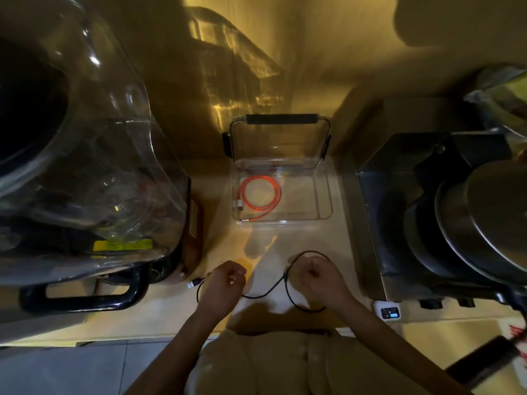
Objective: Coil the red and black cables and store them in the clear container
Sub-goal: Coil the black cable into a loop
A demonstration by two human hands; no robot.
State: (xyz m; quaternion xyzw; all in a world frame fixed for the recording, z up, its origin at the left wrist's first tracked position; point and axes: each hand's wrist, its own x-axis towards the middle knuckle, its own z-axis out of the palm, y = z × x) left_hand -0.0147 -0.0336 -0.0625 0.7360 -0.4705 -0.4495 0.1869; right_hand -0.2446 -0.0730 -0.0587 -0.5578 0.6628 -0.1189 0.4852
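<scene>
Left hand (225, 283): curled into a loose fist, knuckles up, closed around the black cable (265, 295) near its plug end. The USB plug (193, 283) sticks out just left of the hand, lying on the worktop (159, 312).

Right hand (319, 277): also curled closed, gripping the same cable. One loop arcs up and over the far side of this hand; a second loop hangs below the wrist toward the worktop's near edge. Between the two hands the cable sags in a shallow curve, slack.

Red cable (261, 195): already wound into a round coil, lying flat in the left half of the clear container (325, 195). Both connector ends rest along the container's left and near walls.

Clear container: sits on the worktop well beyond the hands, lid (281, 138) hinged open and standing up at the back, black clips on its edges.

Surroundings: large clear plastic appliance housing (94, 155) at left with a black handle (82, 297) below it; metal appliance (427, 223) with round pots at right. Lighting dim, yellow.
</scene>
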